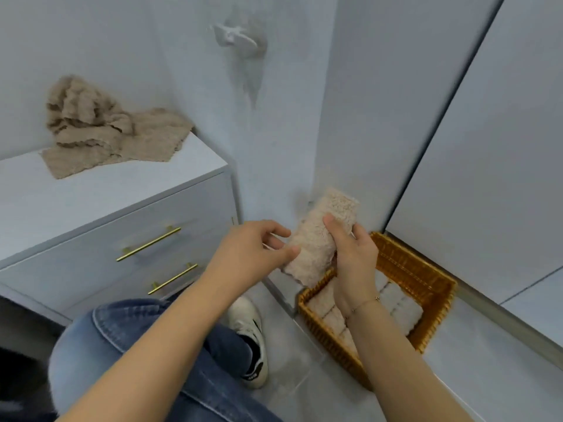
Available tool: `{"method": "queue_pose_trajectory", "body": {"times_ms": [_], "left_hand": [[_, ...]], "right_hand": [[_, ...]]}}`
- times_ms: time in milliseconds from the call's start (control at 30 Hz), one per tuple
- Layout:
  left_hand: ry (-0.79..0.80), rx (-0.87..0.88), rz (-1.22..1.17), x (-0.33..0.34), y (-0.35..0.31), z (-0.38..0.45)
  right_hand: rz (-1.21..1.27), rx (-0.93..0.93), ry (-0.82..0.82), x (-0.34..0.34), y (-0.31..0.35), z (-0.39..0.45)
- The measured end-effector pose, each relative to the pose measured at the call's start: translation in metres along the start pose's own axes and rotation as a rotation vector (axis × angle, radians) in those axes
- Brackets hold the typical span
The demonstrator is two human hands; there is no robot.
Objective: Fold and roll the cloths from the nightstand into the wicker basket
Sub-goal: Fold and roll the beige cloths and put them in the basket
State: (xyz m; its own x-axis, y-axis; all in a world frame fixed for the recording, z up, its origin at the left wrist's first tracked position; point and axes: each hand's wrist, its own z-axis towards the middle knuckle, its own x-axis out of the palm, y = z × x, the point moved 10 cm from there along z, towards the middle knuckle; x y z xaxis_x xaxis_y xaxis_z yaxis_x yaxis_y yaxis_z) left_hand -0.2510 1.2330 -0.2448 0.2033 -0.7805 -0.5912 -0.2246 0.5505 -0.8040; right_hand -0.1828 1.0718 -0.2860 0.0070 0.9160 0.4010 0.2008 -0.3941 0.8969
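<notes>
With several rolled cloths (pixel 396 303) already lying in the wicker basket (pixel 426 277), the right hand (pixel 355 254) is gripping another roll (pixel 320 239) just above it, left hand (pixel 253 254) fingers loosely touching (unfolded cloths (pixel 103 129) are waiting on the nightstand (pixel 100 193), well left of the basket).

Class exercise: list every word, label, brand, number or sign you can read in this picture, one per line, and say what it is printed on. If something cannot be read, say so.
No readable text anywhere in the picture.
Shoe: black markings on its side, too blurred to tell whether they are letters.
Nightstand, basket, rolled cloth in the right hand, left hand, cloth pile: no print or label visible.
</notes>
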Motion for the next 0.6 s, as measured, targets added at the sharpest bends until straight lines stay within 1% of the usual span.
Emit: {"method": "queue_pose_trajectory", "body": {"times_ms": [133,267,433,500,600], "left_hand": [[0.179,0.016,0.227,0.071,-0.005,0.033],[0.329,0.021,0.329,0.149,0.009,0.064],[0.506,0.004,0.452,0.234,0.057,0.082],[0.566,-0.009,0.493,0.262,0.084,0.083],[0.675,0.000,0.590,0.298,0.126,0.077]], "right_hand": [[-0.028,0.062,-0.139,-0.070,-0.021,0.031],[-0.073,0.155,-0.273,-0.153,-0.055,0.064],[-0.182,0.275,-0.393,-0.251,-0.107,0.084],[-0.212,0.345,-0.432,-0.279,-0.132,0.083],[-0.388,0.402,-0.505,-0.309,-0.162,0.082]]}}
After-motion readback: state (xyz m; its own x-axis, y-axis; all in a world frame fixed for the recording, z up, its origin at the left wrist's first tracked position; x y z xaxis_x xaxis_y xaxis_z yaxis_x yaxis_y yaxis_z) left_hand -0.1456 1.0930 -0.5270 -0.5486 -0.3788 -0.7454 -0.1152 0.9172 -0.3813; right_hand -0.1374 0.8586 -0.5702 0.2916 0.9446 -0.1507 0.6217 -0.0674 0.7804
